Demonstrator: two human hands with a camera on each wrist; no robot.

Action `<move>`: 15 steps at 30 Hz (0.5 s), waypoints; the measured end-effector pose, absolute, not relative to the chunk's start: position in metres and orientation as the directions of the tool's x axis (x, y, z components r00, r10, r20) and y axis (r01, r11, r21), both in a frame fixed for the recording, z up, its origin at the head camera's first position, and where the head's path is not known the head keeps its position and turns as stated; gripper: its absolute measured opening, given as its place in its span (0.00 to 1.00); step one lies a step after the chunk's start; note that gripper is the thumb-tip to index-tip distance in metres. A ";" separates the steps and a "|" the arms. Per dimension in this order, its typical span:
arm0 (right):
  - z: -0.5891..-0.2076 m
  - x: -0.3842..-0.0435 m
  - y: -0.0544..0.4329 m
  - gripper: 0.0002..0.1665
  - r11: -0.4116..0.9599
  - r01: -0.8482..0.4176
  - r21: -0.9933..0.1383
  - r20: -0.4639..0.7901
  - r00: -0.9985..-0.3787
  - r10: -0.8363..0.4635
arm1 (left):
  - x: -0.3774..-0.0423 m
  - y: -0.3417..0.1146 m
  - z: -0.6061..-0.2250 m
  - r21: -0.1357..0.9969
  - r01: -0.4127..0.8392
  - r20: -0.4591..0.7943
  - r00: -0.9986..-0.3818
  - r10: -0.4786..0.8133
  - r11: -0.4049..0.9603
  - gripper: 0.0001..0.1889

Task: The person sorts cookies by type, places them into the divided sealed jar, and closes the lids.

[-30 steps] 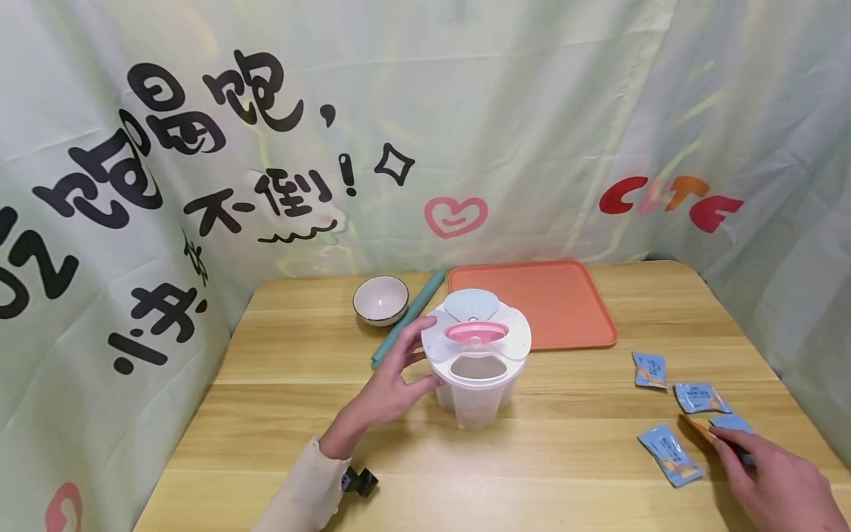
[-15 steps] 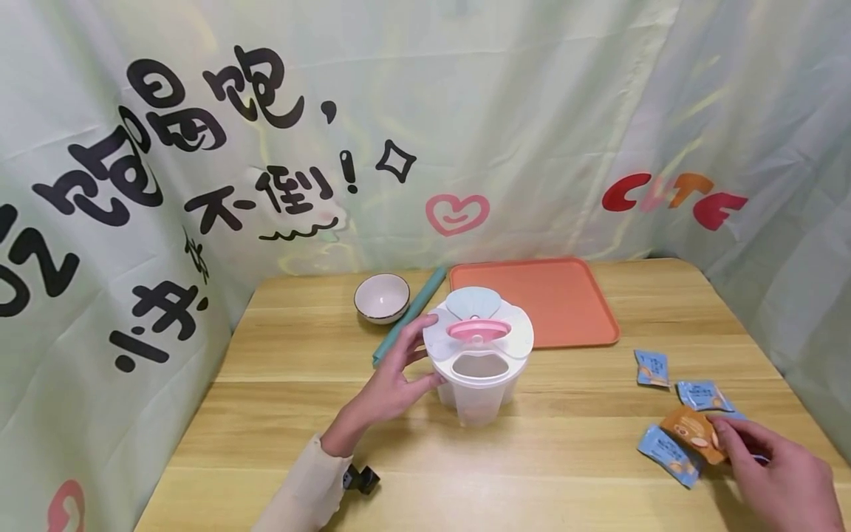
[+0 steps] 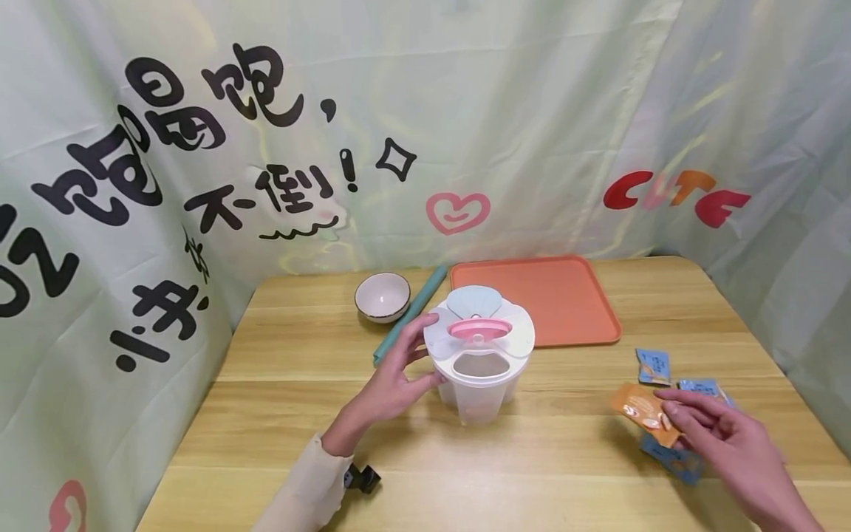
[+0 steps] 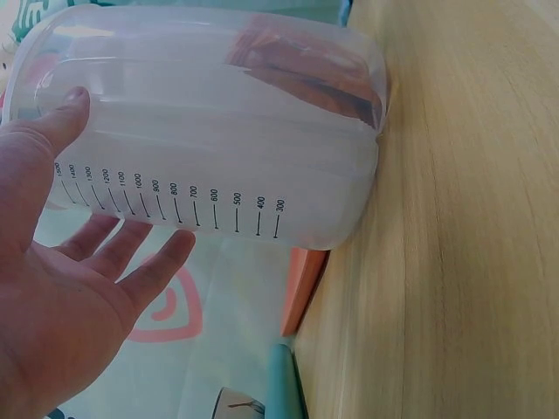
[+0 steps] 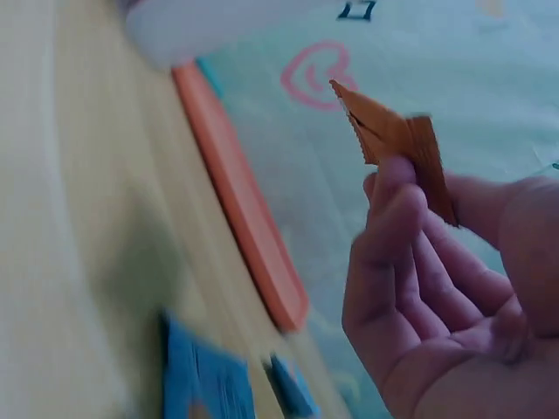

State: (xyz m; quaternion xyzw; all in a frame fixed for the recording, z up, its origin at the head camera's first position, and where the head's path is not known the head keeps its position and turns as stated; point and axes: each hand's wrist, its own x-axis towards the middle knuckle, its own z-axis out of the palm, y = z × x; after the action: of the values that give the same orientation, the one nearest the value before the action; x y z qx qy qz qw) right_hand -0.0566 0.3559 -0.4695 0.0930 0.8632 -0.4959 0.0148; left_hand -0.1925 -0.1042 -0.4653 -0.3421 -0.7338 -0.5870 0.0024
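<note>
My left hand [image 3: 392, 391] steadies a translucent storage container [image 3: 480, 403], thumb and fingers on either side of its wall below the lid. The container stands upright; its white lid [image 3: 439, 343] has a pink handle [image 3: 479, 329], a pale blue flap and an opening on the near side. Through the wall in the left wrist view, a brownish-orange packet [image 4: 306, 74] shows at the bottom. On the right, my right hand [image 3: 725, 443] pinches an orange snack packet [image 3: 645, 414] between thumb and fingers, raised over the table. Beneath and behind it lie several blue snack packets [image 3: 654, 366].
Behind the container lies an orange tray [image 3: 558, 299]. A teal rolled-up mat or stick [image 3: 419, 307] leans beside a small white bowl [image 3: 382, 295]. The wooden table [image 3: 532, 473] ends at a printed curtain [image 3: 532, 133] at the back and sides.
My right hand has lifted the orange packet from among the blue ones and carried it leftward and up, turning its printed face to view. My left hand has stayed on the container.
</note>
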 end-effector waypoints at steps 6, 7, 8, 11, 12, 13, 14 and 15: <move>-0.458 -0.069 0.337 0.26 0.430 0.159 -0.889 -0.178 -0.984 -0.004 | -0.192 -0.105 -0.465 0.859 0.506 0.407 -0.766 0.498 0.075 0.46; -0.455 -0.072 0.334 0.27 0.422 0.162 -0.892 -0.185 -0.983 -0.012 | -0.192 -0.105 -0.466 0.858 0.509 0.410 -0.764 0.499 0.074 0.46; -0.452 -0.074 0.330 0.27 0.412 0.166 -0.896 -0.190 -0.982 -0.017 | -0.192 -0.105 -0.466 0.857 0.510 0.411 -0.763 0.499 0.074 0.46; -0.444 -0.081 0.322 0.25 0.368 0.142 -0.919 -0.167 -0.985 -0.037 | -0.193 -0.105 -0.466 0.856 0.512 0.414 -0.761 0.500 0.072 0.46; -0.441 -0.083 0.319 0.24 0.348 0.118 -0.930 -0.144 -0.988 -0.048 | -0.193 -0.105 -0.466 0.856 0.512 0.415 -0.761 0.500 0.070 0.46; -0.439 -0.085 0.317 0.23 0.331 0.081 -0.940 -0.107 -0.992 -0.061 | -0.194 -0.105 -0.467 0.856 0.512 0.415 -0.760 0.499 0.068 0.46; -0.436 -0.086 0.314 0.22 0.307 0.040 -0.951 -0.067 -0.995 -0.078 | -0.194 -0.105 -0.467 0.857 0.511 0.414 -0.761 0.499 0.067 0.46; -0.434 -0.088 0.311 0.22 0.286 -0.003 -0.958 -0.025 -0.995 -0.095 | -0.194 -0.105 -0.467 0.858 0.509 0.414 -0.761 0.500 0.066 0.46</move>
State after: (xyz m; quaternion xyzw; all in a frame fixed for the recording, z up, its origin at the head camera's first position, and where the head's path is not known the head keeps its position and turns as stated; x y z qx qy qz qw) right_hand -0.0876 0.3110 -0.4337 -0.0305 0.8011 -0.5965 0.0384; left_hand -0.1938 -0.1051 -0.4668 -0.3456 -0.7299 -0.5897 0.0042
